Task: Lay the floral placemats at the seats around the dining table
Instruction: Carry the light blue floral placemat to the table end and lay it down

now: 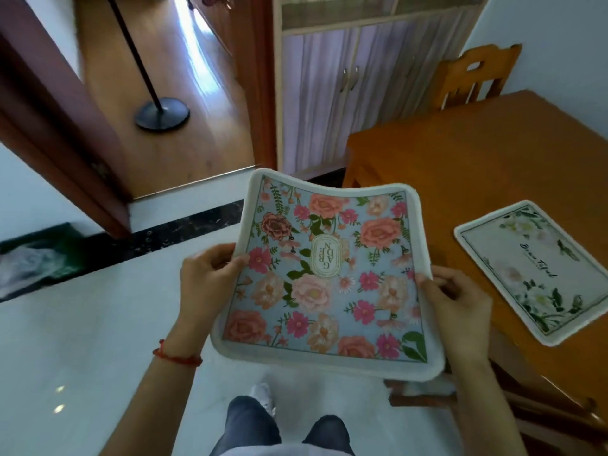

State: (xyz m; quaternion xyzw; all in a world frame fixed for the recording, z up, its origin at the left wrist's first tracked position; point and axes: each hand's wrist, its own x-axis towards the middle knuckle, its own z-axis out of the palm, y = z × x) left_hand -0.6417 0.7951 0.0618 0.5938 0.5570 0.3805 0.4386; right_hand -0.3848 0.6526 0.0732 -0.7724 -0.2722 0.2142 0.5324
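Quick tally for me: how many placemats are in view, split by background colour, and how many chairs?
Blue floral placemat, held in the left hand and right hand: 1
White floral placemat, lying on the dining table: 1
Wooden chair, at the table's far end: 1
Total: 3

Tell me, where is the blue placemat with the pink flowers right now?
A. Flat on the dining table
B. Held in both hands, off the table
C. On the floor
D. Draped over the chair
B: the left hand and right hand grip opposite edges of the blue placemat, clear of the dining table.
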